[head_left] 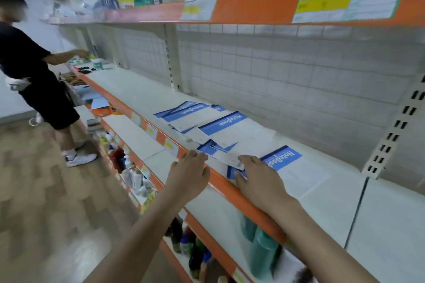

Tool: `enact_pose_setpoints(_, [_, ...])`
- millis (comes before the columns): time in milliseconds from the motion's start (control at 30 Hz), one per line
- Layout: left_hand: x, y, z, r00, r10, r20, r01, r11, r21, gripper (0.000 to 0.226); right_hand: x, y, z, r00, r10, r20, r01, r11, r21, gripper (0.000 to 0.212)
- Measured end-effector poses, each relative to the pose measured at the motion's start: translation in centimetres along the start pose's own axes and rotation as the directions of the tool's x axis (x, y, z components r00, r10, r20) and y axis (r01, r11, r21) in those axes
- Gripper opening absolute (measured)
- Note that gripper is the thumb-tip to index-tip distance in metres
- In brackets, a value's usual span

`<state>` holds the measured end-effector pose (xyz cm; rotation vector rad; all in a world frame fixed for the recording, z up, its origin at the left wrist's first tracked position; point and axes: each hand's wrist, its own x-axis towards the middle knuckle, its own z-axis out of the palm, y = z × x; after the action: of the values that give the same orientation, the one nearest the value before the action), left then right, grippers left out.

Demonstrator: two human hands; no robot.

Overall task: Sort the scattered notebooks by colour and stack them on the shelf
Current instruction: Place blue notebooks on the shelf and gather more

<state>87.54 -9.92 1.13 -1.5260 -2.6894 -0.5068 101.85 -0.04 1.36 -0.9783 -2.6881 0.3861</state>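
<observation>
Notebooks (226, 130) scattered on shelf (358, 211), both hands (257, 176) touching nearest

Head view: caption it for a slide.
Both hands, left and right, reach scattered blue notebooks on the orange-edged shelf.

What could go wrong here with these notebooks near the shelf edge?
1. The notebook under both hands sits at the shelf's orange front edge; a careless pull may tip it off.
2. The loose overlapping pile behind could slide apart if nudged.
</observation>
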Motion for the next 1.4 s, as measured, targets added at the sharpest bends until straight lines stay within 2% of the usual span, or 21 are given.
enact_pose_setpoints(433, [7.2,-8.5,-0.7,1.000,-0.013,0.002,0.013,1.000,-0.021,0.039,9.7,-3.4,2.7,1.000,0.002,0.017,-0.001,0.999,-0.045,0.046])
enact_pose_setpoints(667, [15.2,-10.0,-1.0,0.994,0.098,0.054,-0.098,0.995,-0.012,0.037,15.5,-3.6,2.8,0.994,0.111,0.014,-0.110,0.991,-0.073,0.050])
enact_pose_setpoints(867, [20.5,-11.2,-1.0,0.978,0.178,0.105,-0.175,0.984,-0.039,0.039,19.7,-3.8,3.0,0.980,0.199,-0.009,-0.199,0.977,-0.074,0.042])
enact_pose_setpoints(1167, [24.5,-11.0,0.7,0.944,0.283,0.170,-0.273,0.959,-0.081,0.037,21.3,-3.3,3.5,0.956,0.295,0.004,-0.295,0.955,-0.026,0.050])
enact_pose_setpoints(1400, [26.6,-10.9,2.3,0.902,0.378,0.209,-0.365,0.926,-0.100,0.038,21.8,-3.2,4.0,0.916,0.400,-0.020,-0.400,0.916,-0.033,0.042])
